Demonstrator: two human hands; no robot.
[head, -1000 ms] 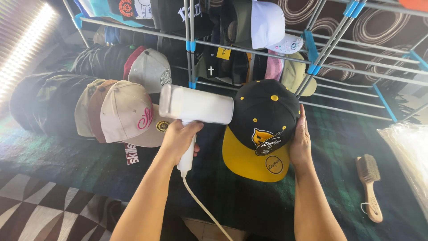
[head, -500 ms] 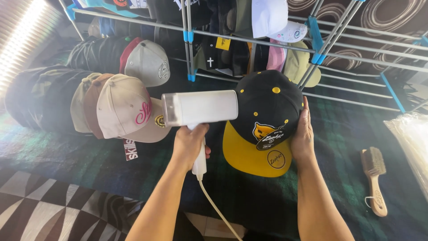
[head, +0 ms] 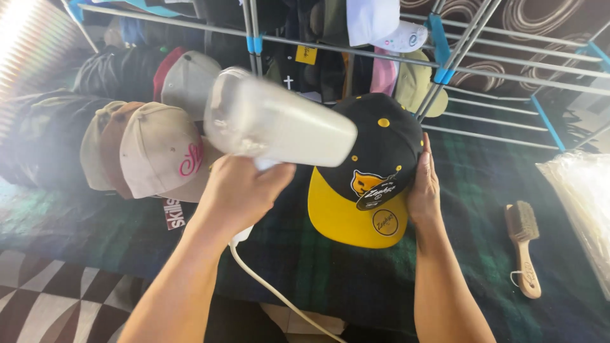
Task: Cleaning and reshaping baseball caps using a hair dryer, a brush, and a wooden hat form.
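Steamer tilting toward the cap

Your left hand [head: 241, 190] is gripping the white steamer [head: 279, 124], now raised and angled, its blurred body overlapping the black-and-yellow cap [head: 375, 165]. Your right hand [head: 424, 187] is pressing flat against the cap's right side, on the plaid surface [head: 470, 241], the brush [head: 524, 248] lying farther right.

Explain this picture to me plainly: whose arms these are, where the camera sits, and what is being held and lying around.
The camera is worn on a person's head and looks down, so both arms are their own. The left hand grips a white handheld steamer, blurred, with a white cord trailing down. The right hand steadies a black cap with a yellow brim on a dark plaid cloth. To the left sits a row of caps, behind stands a metal rack with more caps, and to the right lies a wooden brush.
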